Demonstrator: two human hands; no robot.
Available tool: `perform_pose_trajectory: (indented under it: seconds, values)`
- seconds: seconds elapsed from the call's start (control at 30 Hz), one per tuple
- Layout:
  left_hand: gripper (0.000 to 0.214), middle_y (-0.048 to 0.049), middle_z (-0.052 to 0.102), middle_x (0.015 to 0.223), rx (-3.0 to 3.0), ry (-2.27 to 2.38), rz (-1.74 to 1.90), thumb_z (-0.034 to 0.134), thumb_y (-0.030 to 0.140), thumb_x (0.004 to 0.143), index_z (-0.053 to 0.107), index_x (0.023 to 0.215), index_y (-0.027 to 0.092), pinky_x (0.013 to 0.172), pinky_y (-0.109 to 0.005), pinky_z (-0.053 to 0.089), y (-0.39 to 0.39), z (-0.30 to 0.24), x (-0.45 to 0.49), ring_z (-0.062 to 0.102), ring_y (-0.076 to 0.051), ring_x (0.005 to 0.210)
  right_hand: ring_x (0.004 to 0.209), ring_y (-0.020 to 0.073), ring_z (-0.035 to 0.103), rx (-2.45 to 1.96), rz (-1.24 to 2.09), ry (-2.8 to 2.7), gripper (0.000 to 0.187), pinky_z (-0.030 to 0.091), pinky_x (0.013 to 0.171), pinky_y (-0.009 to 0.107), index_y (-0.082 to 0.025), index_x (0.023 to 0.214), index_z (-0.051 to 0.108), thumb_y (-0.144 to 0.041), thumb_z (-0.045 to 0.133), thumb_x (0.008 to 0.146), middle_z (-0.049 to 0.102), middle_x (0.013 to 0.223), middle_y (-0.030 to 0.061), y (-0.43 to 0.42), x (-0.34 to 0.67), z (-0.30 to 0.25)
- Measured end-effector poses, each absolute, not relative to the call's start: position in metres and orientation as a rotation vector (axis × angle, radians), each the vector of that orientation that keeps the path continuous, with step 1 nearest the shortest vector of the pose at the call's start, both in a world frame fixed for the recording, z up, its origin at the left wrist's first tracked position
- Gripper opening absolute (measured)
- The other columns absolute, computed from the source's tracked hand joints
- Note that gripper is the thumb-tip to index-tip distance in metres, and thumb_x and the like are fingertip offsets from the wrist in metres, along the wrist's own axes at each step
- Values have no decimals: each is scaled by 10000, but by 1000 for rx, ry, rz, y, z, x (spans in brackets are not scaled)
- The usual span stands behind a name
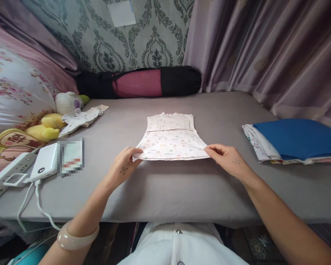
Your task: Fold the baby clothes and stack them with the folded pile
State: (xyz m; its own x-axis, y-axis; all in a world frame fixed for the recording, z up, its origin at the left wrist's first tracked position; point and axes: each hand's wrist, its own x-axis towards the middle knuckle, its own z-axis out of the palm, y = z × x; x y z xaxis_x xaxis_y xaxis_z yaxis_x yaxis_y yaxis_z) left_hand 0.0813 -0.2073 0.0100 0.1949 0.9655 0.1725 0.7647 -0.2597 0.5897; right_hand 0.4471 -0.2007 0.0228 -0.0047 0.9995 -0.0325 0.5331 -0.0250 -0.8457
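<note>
A small white garment (171, 138) with a faint flower print lies folded flat on the grey bed sheet (165, 187), its frilled end pointing away from me. My left hand (124, 165) pinches the garment's near left corner. My right hand (226, 156) pinches the near right corner, fingers closed on the cloth edge. Both hands rest low on the sheet. A pale bangle (77, 237) circles my left wrist.
A stack of folded clothes with a blue piece on top (295, 140) lies at the right. Another small printed garment (82, 117) lies at the left beside yellow and white plush toys (57, 117). A white power bank (45, 163), a power strip (8, 173) and a black-and-pink bolster (139, 82) are also there.
</note>
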Motion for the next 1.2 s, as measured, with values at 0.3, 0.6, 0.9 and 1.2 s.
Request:
perform_pose_trajectory:
  seconds: [0.3,0.6,0.9,1.2]
  values:
    - [248,-14,584,807,2025,1596,715,535,395,874,720,969,259,622,-270,407,-214,17,81,506,-128,637,769,174,609,-1650,1043,-1771,377,467,687,275,-220,1058,697,-499,569,838,688,878,18,-217,467,17]
    - [254,-17,542,795,1737,1810,1022,593,423,806,717,846,205,664,-276,425,-166,4,99,506,-141,691,637,145,547,-1599,914,-1716,398,426,599,258,-188,1078,687,-446,549,809,641,756,7,-181,460,13]
    - [167,-2,513,725,1720,1977,1038,524,329,786,537,679,201,707,-283,414,-105,-10,114,501,-159,710,638,170,555,-1748,494,-1719,381,362,591,256,-178,705,662,-502,492,809,643,659,23,-117,450,-5]
    - [167,-51,582,777,1788,2101,989,492,294,822,490,675,215,765,-319,402,-53,-34,124,541,-210,808,733,174,602,-2003,295,-1782,344,360,607,238,-174,874,723,-406,471,905,727,886,87,-69,438,-19]
